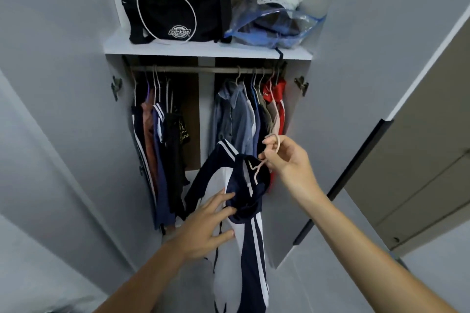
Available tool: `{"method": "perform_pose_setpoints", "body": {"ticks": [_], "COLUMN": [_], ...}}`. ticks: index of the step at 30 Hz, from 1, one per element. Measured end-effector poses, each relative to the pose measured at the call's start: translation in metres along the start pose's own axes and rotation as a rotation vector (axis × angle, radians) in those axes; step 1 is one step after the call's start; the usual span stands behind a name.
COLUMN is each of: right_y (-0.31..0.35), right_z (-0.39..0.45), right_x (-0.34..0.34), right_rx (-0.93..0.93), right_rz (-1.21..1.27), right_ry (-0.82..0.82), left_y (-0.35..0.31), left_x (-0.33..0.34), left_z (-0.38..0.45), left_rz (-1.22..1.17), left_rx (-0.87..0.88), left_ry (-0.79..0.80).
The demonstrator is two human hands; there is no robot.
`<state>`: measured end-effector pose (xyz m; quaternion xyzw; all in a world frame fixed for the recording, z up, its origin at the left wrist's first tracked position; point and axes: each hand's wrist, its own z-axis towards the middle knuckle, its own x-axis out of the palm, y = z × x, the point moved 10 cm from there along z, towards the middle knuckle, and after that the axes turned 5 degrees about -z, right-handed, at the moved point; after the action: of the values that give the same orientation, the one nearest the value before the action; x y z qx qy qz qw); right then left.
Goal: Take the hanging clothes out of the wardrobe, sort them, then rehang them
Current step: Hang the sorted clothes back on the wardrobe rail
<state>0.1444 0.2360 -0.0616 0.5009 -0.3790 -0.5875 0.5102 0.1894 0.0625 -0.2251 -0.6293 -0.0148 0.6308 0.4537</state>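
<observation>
Head view: right hand point(284, 160) grips pale plastic hanger point(264, 160), flat-fingered left hand point(208, 226) should steady navy-and-white striped jacket point(244, 223).

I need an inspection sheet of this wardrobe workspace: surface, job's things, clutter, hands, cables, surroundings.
Surface: white shelf above the hanging rail.
Job's things: navy and white jacket on a pale hanger, off the rail; left clothes group and right clothes group hang on the rail.
Clutter: black bag and clear plastic bag on the shelf.
Hands: right hand grips the hanger; left hand touches the jacket, fingers straight.
Cables: nothing seen.
Surroundings: open wardrobe doors, grey floor.
</observation>
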Motion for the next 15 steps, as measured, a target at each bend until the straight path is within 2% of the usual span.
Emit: {"method": "perform_pose_setpoints", "body": {"ticks": [8, 15], "right_y": [-0.029, -0.066], "right_z": [0.103, 0.227], "right_x": [0.021, 0.038], "right_rx": [-0.030, -0.030], "right_rz": [0.049, 0.146], "right_ry": [0.036, 0.115], "left_y": [0.073, 0.148], "left_x": [-0.033, -0.062], "left_z": [0.064, 0.135], "left_rz": [0.027, 0.054], "left_rx": [-0.042, -0.128], "left_ry": [-0.056, -0.146]}}
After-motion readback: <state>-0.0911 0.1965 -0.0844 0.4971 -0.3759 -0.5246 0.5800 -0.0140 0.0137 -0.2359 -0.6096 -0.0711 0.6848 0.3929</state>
